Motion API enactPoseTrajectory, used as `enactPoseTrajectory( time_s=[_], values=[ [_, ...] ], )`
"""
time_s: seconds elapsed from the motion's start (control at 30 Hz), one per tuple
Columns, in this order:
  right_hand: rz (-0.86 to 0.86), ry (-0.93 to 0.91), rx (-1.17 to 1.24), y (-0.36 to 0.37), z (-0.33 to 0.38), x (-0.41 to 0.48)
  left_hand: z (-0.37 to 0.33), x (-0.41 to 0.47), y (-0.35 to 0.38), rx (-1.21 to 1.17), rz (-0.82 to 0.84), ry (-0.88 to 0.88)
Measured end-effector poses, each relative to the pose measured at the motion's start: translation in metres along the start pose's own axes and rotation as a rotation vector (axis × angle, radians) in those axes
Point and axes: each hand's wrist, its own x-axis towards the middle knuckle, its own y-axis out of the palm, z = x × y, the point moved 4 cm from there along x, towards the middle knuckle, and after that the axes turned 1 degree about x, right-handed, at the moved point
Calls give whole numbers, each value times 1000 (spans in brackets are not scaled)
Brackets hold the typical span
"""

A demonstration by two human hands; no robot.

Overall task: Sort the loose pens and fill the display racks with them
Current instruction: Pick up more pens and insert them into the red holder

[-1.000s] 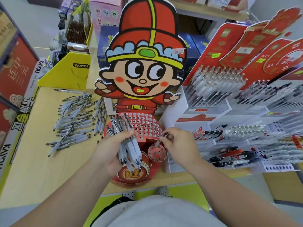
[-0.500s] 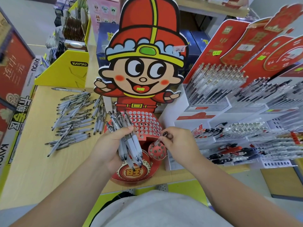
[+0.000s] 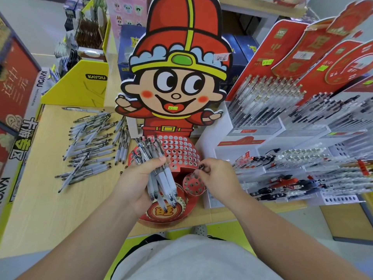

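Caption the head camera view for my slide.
Left hand grips a bundle of white-barrelled pens; right hand pinches one pen at the small round perforated holder of the red cardboard rack.

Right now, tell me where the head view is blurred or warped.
Head view: the clear pen racks at right smear with blur; the red cartoon rack, left hand and right hand are sharp; wide-angle distortion skews the table; light is even.

On the table, loose pens lie left of the cartoon rack, filled racks to its right.
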Motion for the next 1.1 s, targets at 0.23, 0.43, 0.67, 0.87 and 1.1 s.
enactPoseTrajectory(
  time_s=[0.23,0.43,0.67,0.87,1.1],
  values=[
    [10,-12,-29,6,5,1,2,-5,0,-7,4,7],
    [24,-5,-31,-1,6,-1,4,-10,2,51,-11,-22],
    [53,78,388,-43,45,-17,7,-16,16,316,100,-14],
    [159,284,721,-44,45,-20,8,-24,39,490,298,31],
    [172,325,858,-60,39,-19,13,-18,43,458,270,-24]
  ],
)
